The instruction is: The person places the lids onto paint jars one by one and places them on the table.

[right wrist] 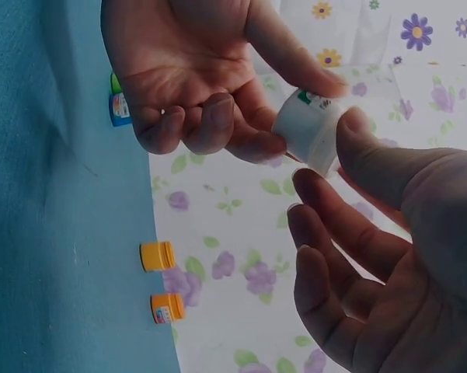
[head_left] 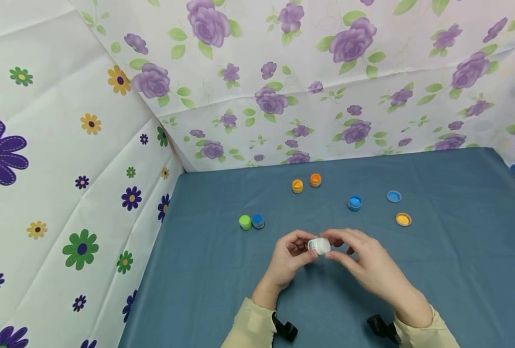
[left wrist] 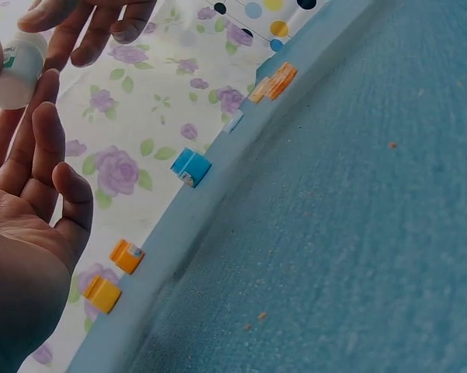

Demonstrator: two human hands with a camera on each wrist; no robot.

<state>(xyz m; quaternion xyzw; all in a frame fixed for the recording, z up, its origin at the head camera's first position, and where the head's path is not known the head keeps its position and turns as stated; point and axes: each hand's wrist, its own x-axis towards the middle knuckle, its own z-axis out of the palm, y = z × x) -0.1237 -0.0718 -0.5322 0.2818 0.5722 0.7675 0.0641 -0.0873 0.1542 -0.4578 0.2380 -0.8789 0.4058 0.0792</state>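
Observation:
A small white paint jar point(head_left: 319, 246) is held up over the blue-covered table, between the two hands. My left hand point(head_left: 285, 261) grips its body from the left, thumb on the near side and fingers behind. My right hand point(head_left: 372, 263) pinches the white lid point(right wrist: 326, 144) between thumb and index finger, while its other fingers are loosely bent beside it. The jar lies tilted, lid toward the right hand. A printed label point(right wrist: 314, 99) shows partly on its side. Whether the lid is loose cannot be seen.
Beyond the hands stand uncovered yellow point(head_left: 298, 186), orange point(head_left: 316, 180) and blue point(head_left: 355, 203) paint jars. A blue lid point(head_left: 394, 196) and a yellow lid point(head_left: 403, 219) lie to the right. Leftward, a green-topped jar point(head_left: 245, 222) stands beside a dark-blue-topped jar point(head_left: 258, 221). Flowered cloth point(head_left: 240, 130) hangs behind.

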